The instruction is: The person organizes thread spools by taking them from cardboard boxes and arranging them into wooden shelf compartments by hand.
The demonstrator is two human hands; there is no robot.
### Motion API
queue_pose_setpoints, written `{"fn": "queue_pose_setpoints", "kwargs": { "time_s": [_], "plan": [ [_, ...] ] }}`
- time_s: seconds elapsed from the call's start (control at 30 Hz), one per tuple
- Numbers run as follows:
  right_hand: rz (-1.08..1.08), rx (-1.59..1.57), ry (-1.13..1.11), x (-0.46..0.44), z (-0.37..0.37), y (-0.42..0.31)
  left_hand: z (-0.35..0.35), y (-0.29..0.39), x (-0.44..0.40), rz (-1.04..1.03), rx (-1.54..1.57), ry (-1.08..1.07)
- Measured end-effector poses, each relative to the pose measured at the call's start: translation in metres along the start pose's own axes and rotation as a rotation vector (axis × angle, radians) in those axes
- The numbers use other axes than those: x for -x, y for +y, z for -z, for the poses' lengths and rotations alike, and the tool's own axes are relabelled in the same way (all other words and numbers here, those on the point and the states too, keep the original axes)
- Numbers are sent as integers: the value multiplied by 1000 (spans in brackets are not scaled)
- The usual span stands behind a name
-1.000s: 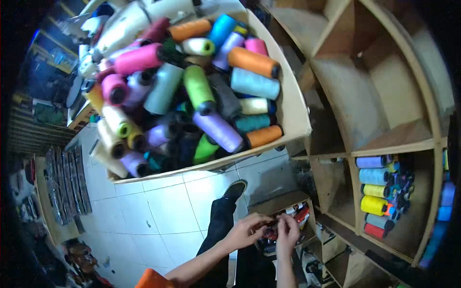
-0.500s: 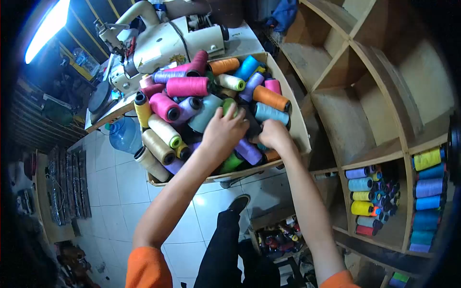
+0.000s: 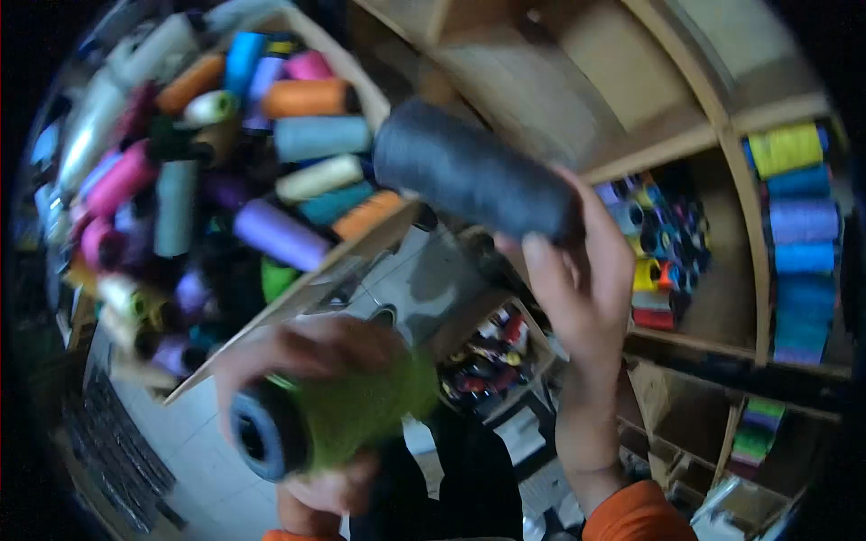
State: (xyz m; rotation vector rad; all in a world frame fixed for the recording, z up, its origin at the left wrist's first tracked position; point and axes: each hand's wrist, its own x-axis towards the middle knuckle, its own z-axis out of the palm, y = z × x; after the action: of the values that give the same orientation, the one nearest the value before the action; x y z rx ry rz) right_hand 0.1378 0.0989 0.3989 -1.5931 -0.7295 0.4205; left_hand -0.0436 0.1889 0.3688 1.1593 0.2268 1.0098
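Observation:
My left hand is wrapped round a green thread spool, whose dark hollow end points left; both are blurred by motion. In my right hand is a dark grey thread spool, gripped at its lower right end and held tilted beside the box. The cardboard box at the upper left holds a heap of spools, among them a purple spool, an orange spool and a pale blue spool.
A wooden shelf unit fills the right side, with stacked spools in some compartments. Below, a small box of assorted spools stands near my legs. A blurred white sewing machine is at the upper left.
Both hands have come out of the box, the left with the green spool and the right with the dark grey one. The view has turned right, toward the shelves.

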Motion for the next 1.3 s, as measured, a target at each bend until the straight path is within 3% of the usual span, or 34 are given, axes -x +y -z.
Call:
{"fn": "queue_pose_setpoints", "kwargs": {
  "time_s": [0.07, 0.1, 0.13, 0.17, 0.2, 0.23, 0.27, 0.37, 0.4, 0.47, 0.5, 0.6, 0.67, 0.7, 0.8, 0.83, 0.93, 1.0, 1.13, 1.17, 1.2, 1.23, 1.3],
  "plan": [
    [-67, 101, 92, 56, 41, 40, -15, -41, 46, 387, 291, -33],
    [-209, 223, 61, 84, 62, 57, -15, -76, 64, 606, 333, -96],
    [-275, 177, 125, 107, 74, 87, -1, -124, 98, 891, 270, -214],
    [-353, 221, 134, 124, 86, 117, -6, -163, 117, 1172, 470, -188],
    [-433, 321, 209, 151, 100, 159, -1, -201, 140, 1375, 416, -234],
    [-519, 406, 217, 168, 118, 200, 1, -239, 162, 1509, 168, -299],
    [-599, 489, 224, 180, 134, 236, 11, -288, 202, 1480, 42, -409],
    [-377, 822, 217, 174, 155, 309, 16, -348, 259, 1653, 145, -105],
    [-503, 878, 238, 162, 151, 309, 24, -357, 271, 1659, 103, -179],
    [-435, 844, 362, 161, 163, 347, 39, -380, 273, 1633, 3, -323],
    [-400, 835, 394, 163, 168, 357, 40, -383, 268, 1692, 104, -226],
    [-350, 754, 421, 171, 167, 356, 41, -377, 251, 1542, 158, -130],
    [-218, 676, 447, 178, 167, 353, 43, -367, 237, 1261, -226, -275],
    [-279, 650, 478, 176, 160, 337, 42, -359, 230, 1108, -405, -346],
    [-252, 528, 479, 181, 162, 305, 22, -323, 186, 1143, -455, -228],
    [-256, 507, 470, 181, 162, 289, 13, -308, 167, 1177, -328, -175],
    [-191, 564, 473, 173, 158, 230, -22, -278, 124, 620, -644, -387],
    [-220, 492, 546, 172, 155, 191, -51, -257, 91, 400, -653, -431],
    [71, 559, 563, 170, 157, 111, -107, -194, 43, 450, -454, -522],
    [110, 562, 572, 169, 155, 83, -120, -182, 34, 242, -432, -603],
    [148, 563, 586, 169, 155, 54, -139, -155, 28, 211, -396, -580],
    [174, 621, 582, 168, 158, 26, -151, -131, 21, 278, -384, -670],
    [182, 437, 639, 167, 160, -28, -176, -86, 11, 305, -329, -764]
  ]
}}
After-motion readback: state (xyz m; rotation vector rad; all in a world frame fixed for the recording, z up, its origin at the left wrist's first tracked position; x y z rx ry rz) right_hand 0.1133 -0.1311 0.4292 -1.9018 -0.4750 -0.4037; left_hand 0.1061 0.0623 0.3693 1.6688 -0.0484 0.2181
